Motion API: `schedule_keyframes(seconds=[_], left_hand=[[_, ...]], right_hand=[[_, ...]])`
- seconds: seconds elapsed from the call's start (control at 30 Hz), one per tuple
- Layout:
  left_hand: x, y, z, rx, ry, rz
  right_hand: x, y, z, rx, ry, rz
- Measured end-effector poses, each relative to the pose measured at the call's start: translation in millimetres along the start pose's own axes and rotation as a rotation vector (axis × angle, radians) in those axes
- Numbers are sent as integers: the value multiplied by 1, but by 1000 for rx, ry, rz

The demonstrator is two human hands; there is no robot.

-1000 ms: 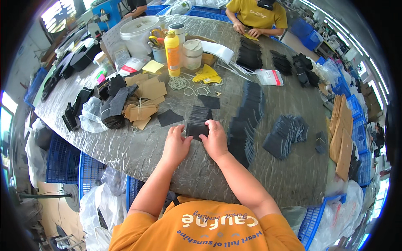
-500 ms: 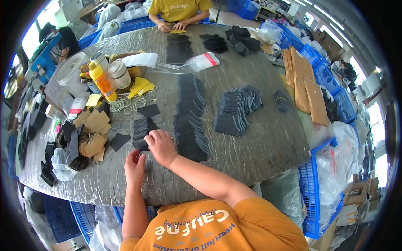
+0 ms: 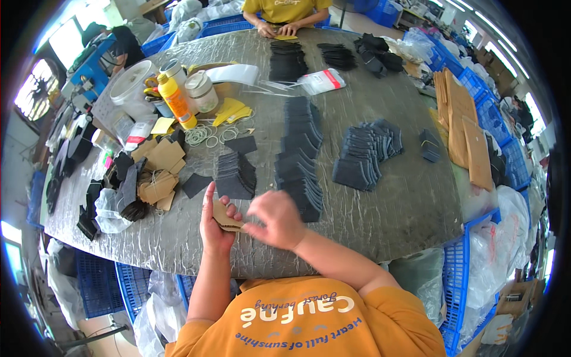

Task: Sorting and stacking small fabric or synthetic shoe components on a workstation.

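My left hand is closed around a small tan cut piece, which may be several layers thick. At that piece's right end is my right hand, smeared by motion. Its thumb is near or touching the edge, and whether it grips anything cannot be made out. Just beyond my hands lies a fanned stack of dark pieces, with a single dark piece to its left and another dark piece behind it. A long overlapping row of dark pieces runs away to the right of my right hand.
Tan pieces pile up at left, near a yellow bottle, a lidded jar and rubber bands. More dark pieces lie at right. A co-worker's hands work across the table. Blue crates stand beside it.
My hands have left the fanned dark stack and come nearer to me. A tan piece now shows in my left hand. The whole scene has shifted rightward in view.
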State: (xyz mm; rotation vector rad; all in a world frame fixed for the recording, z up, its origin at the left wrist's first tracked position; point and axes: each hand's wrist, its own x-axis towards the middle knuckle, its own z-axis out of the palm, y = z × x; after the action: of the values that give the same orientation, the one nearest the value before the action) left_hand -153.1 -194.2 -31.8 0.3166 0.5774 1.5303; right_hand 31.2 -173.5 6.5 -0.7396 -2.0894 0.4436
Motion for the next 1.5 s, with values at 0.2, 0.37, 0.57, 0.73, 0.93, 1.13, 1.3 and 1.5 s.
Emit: schedule_keyframes(seconds=[0.2, 0.37, 0.57, 0.73, 0.93, 1.13, 1.3, 1.5], left_hand=[[-2, -17, 19, 95, -83, -144], [-5, -38, 38, 414, -217, -127], [-17, -60, 78, 1492, -697, 472], [-23, -63, 85, 1538, -728, 427], [-36, -62, 83, 1516, -777, 336], [-63, -64, 66, 1123, -723, 132], [-74, -49, 53, 1207, -654, 148], [-62, -33, 63, 1522, -932, 778]], right_hand=[[-64, 45, -31, -479, -483, 415], [-79, 45, -43, -133, 77, 442], [-65, -13, -68, 544, -71, 746], [-70, -17, -78, 616, -81, 712], [-77, -27, -80, 628, -97, 655], [-102, -29, -59, 1124, -159, 784], [-115, -25, -46, 1368, -159, 895], [-103, -17, -41, 818, -30, 473]])
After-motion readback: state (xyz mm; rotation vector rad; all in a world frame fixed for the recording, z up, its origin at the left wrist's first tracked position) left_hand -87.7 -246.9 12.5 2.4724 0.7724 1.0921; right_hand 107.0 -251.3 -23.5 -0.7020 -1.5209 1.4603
